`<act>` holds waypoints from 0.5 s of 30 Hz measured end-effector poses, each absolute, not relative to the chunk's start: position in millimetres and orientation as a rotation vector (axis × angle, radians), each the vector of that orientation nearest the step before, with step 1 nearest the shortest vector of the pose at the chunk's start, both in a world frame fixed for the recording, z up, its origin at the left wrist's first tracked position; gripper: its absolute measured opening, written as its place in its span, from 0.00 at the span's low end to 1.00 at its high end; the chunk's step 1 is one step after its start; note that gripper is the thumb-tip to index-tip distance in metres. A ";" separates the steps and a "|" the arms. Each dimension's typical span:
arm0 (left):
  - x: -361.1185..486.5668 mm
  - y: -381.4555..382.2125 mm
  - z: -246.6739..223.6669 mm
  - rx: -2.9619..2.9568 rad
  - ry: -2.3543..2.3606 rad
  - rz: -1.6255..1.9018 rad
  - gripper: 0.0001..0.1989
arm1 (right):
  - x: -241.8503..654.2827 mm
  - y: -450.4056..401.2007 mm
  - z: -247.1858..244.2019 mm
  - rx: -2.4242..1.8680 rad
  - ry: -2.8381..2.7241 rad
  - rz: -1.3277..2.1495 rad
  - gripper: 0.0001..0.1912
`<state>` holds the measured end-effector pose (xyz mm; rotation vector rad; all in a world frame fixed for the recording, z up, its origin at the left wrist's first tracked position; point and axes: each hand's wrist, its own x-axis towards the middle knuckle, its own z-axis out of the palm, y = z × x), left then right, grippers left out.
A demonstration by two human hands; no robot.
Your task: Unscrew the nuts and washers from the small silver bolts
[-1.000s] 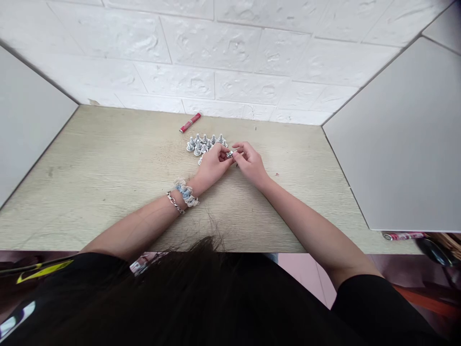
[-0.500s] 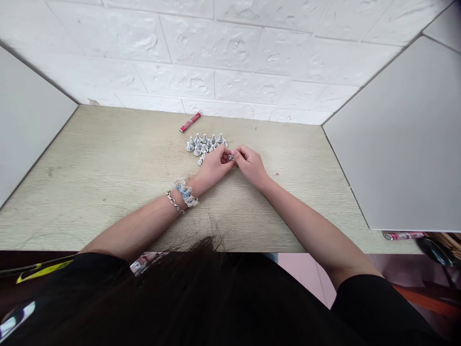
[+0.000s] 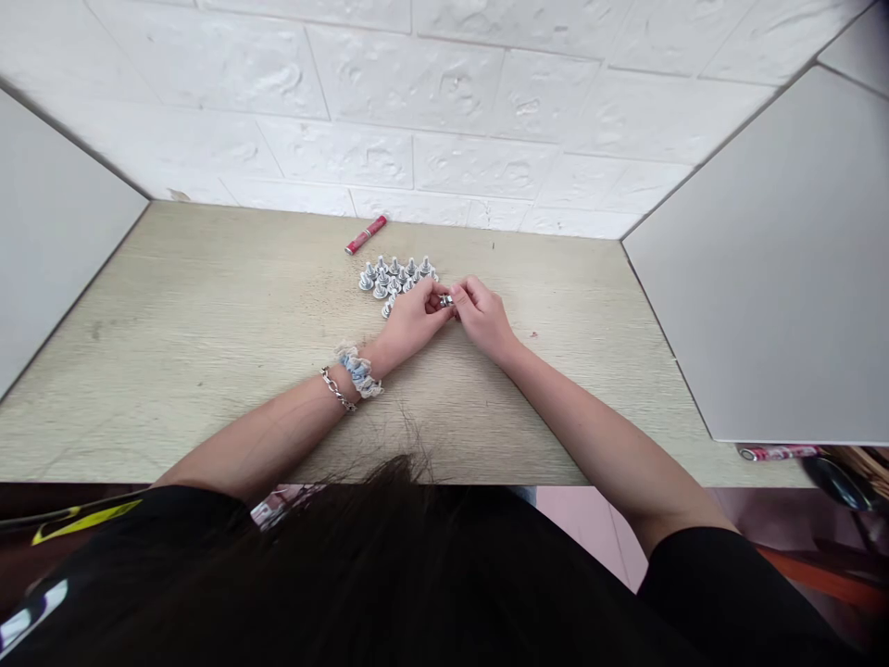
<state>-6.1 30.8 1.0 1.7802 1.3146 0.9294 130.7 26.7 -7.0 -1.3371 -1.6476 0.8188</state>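
Observation:
Fingertip to fingertip, my left hand point(image 3: 417, 313) and my right hand point(image 3: 481, 315) pinch one small silver bolt point(image 3: 445, 300) between them, just above the table. The bolt lies sideways and is partly covered by my fingers. Just behind and left of my left hand stand several silver bolts point(image 3: 394, 274) with wide washers, threaded ends up, grouped close together. My left hand hides part of this group.
A red tube point(image 3: 366, 235) lies on the wooden table point(image 3: 208, 306) near the white brick wall point(image 3: 458, 83). Pale panels rise at the left point(image 3: 56, 232) and right point(image 3: 778, 269). Another red tube point(image 3: 779, 453) lies at the right front edge.
My right fingers have shifted slightly on the bolt and more of its metal shows between the hands. The grouped bolts have not moved.

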 end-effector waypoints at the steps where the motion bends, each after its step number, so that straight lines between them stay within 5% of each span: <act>1: -6.3 31.2 0.3 1.774 1.313 0.936 0.05 | 130.7 26.5 -6.9 -1.329 -1.658 0.820 0.15; 15: -6.4 32.5 -2.0 1.767 1.295 0.947 0.06 | 133.2 28.8 -10.2 -1.291 -1.729 0.865 0.12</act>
